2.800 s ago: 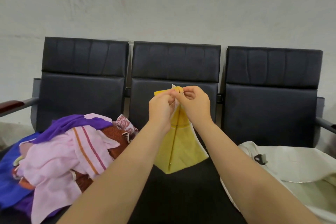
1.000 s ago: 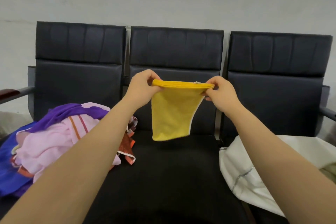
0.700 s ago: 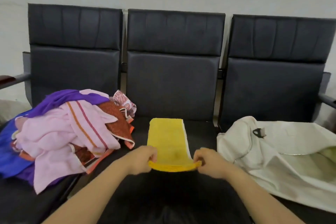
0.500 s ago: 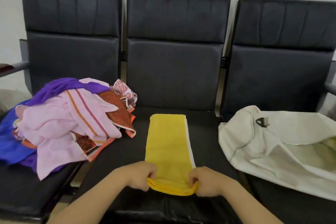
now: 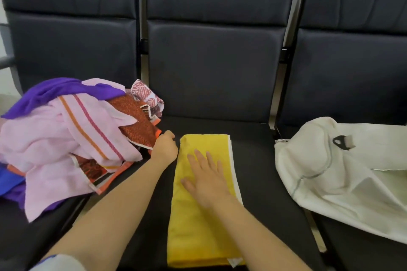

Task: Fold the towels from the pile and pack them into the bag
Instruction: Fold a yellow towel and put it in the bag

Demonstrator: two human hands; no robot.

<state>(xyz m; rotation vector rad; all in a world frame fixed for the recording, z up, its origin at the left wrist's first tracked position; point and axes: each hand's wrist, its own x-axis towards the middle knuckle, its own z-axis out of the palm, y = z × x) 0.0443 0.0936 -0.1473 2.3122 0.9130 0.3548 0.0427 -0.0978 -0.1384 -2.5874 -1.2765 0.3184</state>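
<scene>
A person's right hand lies flat, fingers straight and spread, on a long yellow terry towel with a white edge. The towel is folded into a narrow strip along the middle cushion of a row of black padded seats, in the centre and lower centre of the frame. The left hand sits with curled fingers at the strip's far left corner, just beside the heap. Whether it pinches that corner cannot be told.

The step in hand appears to be smoothing the strip before the next fold. Done well, the flat palm would press out the creases, the white edge would be squared on the right side, and the near end would be brought over to meet the far end so the layers line up.

Count: one yellow towel and two hands. There is one white fabric bag with one black tab, slumped on the seat at right, well apart from the towel. Three seats are in view.

The loose pile of towels at left shows at least five cloths: a pink striped towel, a purple cloth, a rust-red patterned cloth, a white cloth with red leaf print and a blue cloth. Most of the task looks to be ahead.
</scene>
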